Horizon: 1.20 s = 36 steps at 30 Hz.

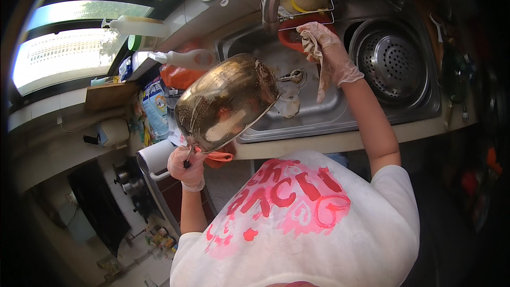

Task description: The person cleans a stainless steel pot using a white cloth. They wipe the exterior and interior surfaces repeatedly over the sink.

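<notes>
My left hand (186,168), in a clear disposable glove, grips one handle of a metal pot (227,101). The pot is tilted on its side over the left part of the sink, its outside brownish and streaked with wet or soapy marks. Its other handle (293,76) points towards the sink drain. My right hand (328,54), gloved too, holds a crumpled beige cloth (312,48) above the sink, apart from the pot. Below the cloth's left side, a pale scrap (287,103) lies in the steel sink basin (310,107). The pot's inside is hidden.
A curved faucet (275,0) rises behind the basin, beside a wire rack (332,8) and a red container (289,38). A perforated steel pan (390,61) stands on the right. Leftwards are a white spray bottle (187,59), plastic packets (156,105) and a window (79,48).
</notes>
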Each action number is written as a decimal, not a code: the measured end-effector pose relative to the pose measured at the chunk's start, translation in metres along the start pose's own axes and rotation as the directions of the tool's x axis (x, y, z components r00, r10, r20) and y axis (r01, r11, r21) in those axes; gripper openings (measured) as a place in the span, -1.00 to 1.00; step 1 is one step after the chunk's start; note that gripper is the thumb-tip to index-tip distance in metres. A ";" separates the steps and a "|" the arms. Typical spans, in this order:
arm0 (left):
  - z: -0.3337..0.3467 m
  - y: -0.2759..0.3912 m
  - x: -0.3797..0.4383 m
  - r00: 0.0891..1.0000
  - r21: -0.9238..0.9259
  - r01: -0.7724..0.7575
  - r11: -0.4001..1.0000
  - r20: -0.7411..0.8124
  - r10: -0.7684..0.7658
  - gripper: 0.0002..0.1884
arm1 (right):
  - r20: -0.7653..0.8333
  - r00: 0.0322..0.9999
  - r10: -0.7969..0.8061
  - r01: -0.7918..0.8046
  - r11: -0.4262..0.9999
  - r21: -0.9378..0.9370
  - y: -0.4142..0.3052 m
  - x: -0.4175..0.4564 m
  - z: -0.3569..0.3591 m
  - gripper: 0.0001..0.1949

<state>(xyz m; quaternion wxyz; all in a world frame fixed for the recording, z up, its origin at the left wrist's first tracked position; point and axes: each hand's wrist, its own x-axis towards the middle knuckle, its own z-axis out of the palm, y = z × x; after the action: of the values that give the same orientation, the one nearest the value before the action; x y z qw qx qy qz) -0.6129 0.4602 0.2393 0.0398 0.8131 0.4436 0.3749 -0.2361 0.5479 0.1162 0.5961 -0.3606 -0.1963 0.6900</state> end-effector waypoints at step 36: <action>-0.012 -0.001 0.026 0.985 -0.208 0.173 0.963 0.044 -0.167 -0.63 | 0.505 0.731 0.460 -0.096 0.801 -0.591 -0.037 -0.002 0.039 -0.67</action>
<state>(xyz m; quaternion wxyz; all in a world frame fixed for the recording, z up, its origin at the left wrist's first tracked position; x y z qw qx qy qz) -0.6124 0.4772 0.2628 0.1636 0.7680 0.4689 0.4044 -0.2389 0.5601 0.1683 0.2581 -0.2853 -0.5049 0.7727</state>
